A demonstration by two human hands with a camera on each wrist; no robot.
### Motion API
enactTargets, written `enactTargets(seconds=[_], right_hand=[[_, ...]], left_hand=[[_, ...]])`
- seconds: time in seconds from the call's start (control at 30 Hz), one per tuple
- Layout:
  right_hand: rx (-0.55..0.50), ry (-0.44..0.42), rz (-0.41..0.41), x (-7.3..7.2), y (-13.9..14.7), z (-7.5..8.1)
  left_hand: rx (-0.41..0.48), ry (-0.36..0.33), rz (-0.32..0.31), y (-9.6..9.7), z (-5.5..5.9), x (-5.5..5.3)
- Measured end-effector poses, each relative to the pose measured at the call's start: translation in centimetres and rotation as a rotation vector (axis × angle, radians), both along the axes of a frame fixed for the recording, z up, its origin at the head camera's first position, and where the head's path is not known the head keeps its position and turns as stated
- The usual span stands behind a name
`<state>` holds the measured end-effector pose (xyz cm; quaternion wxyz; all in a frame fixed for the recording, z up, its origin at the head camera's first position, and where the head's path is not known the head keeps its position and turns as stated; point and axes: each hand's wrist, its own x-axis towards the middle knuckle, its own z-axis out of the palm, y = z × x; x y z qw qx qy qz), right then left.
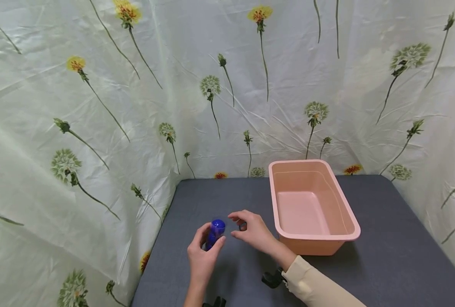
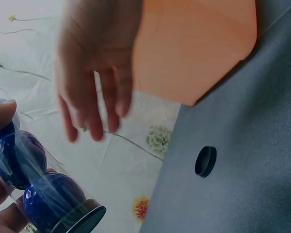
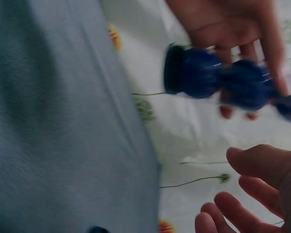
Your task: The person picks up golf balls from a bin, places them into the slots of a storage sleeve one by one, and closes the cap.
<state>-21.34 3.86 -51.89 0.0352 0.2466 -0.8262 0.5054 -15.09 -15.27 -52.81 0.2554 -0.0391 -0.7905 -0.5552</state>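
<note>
My left hand (image 1: pixel 204 256) grips a clear tube (image 1: pixel 216 233) above the grey table, thumb on one side and fingers on the other. Several shiny blue balls (image 2: pixel 22 160) sit in a row inside it, and a dark cap (image 2: pixel 87 219) covers one end. Just right of the tube is my right hand (image 1: pixel 255 230), its fingers loosely bent and apart from the tube. Nothing shows in its grasp in the right wrist view, where the thumb (image 3: pixel 262 162) stands away from the fingers. A loose black cap (image 2: pixel 205 161) lies on the table, partly hidden behind the right hand in the head view.
A pink plastic basin (image 1: pixel 354 230) stands on the grey table (image 1: pixel 220 196) at the right, close beyond my right forearm. A curtain (image 1: pixel 189 51) printed with dandelions hangs around the table's back and sides. Black wrist straps (image 1: pixel 272 279) show near both forearms.
</note>
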Motion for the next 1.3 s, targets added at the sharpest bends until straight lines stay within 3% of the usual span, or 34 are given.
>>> enactTargets(seconds=[0.23,0.47,0.63,0.9,1.3], right_hand=[[0.003,-0.030,-0.132,-1.8,-1.4,-3.3],[0.056,0.031,-0.295,-3.5,-1.7,-6.9],[0.064,0.046,-0.380,-3.8,-1.5,-9.1],[0.105,0.055,-0.442,-4.0,-1.3,-11.4],[0.156,0.067,-0.454,-3.9,-0.9,-13.1]], left_hand=[[0.004,-0.031,0.030,0.1,0.0,0.0],[0.003,-0.051,0.038,0.2,-0.1,0.1],[0.003,-0.050,0.039,0.2,-0.4,0.0],[0.015,-0.060,0.025,0.2,-0.5,-0.1],[0.018,-0.093,0.024,0.3,-0.6,-0.1]])
